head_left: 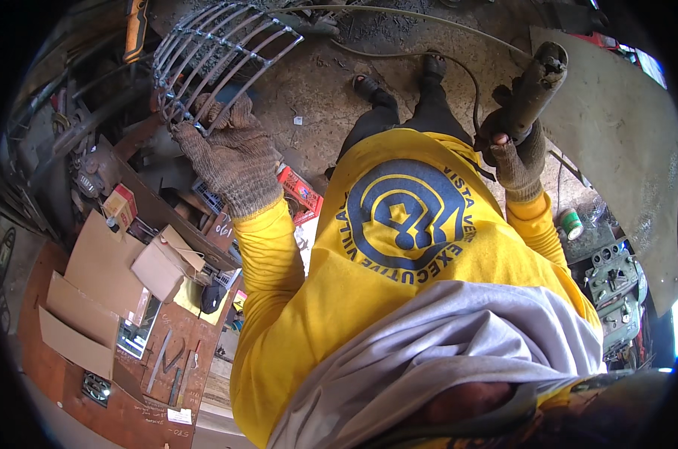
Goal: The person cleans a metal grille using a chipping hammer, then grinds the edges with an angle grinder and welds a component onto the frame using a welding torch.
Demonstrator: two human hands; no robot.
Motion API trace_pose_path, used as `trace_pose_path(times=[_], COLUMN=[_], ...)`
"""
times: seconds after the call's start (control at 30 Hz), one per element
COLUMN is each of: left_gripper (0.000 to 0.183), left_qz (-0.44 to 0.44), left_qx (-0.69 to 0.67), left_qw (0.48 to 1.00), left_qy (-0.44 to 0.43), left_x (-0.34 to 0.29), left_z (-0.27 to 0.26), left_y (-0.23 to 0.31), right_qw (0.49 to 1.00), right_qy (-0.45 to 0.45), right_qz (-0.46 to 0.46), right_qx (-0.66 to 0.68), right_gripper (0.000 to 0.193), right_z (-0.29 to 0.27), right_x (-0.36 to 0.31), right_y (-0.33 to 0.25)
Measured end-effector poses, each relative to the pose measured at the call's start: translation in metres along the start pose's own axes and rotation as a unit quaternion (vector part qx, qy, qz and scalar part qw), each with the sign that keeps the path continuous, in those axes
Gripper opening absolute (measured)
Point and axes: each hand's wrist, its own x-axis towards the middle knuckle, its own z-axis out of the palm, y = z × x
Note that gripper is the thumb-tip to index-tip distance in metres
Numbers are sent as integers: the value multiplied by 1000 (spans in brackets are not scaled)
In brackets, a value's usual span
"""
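Note:
At the upper left, my left hand (234, 161), in a brown knit glove, is closed on the lower end of a curved metal grate (226, 41) made of welded rods. The grate is held up in front of me, its bars fanning away from the glove. My right hand (520, 161), gloved alike with a bare thumb tip showing, is wrapped round a worn grey cylindrical power tool (537, 90). The tool's body tilts up and away to the right, and its far end looks battered. Its working end is hidden by the glove and dark parts.
Cables (429, 55) run across the stained floor to the tool. A workbench (62, 389) at left bears cardboard boxes (103, 262) and hand tools. An orange-handled tool (135, 30) is at the top. On the right are a metal sheet (616, 150), green-grey machinery (614, 277) and a can (571, 223).

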Motion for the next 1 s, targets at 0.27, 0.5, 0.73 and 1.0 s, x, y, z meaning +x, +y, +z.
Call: trace_pose_path(times=[0.27, 0.5, 0.73, 1.0], left_gripper=[35, 35, 36, 37], left_qz=[-18, -5, 1, -10], left_qx=[-27, -9, -6, -42], left_qw=[999, 1000, 1000, 997], left_qy=[-34, -29, 3, -57], left_x=[4, 4, 1, 6], left_z=[-6, -7, 5, -7], left_y=[3, 2, -1, 0], right_qw=[996, 1000, 1000, 993], right_qy=[14, 3, 6, 21], right_qz=[57, -17, -10, 68], right_qx=[72, -12, -22, 99], right_gripper=[59, 64, 58, 73], right_z=[2, 3, 3, -3], right_x=[5, 5, 2, 10], right_y=[-8, -5, -3, -14])
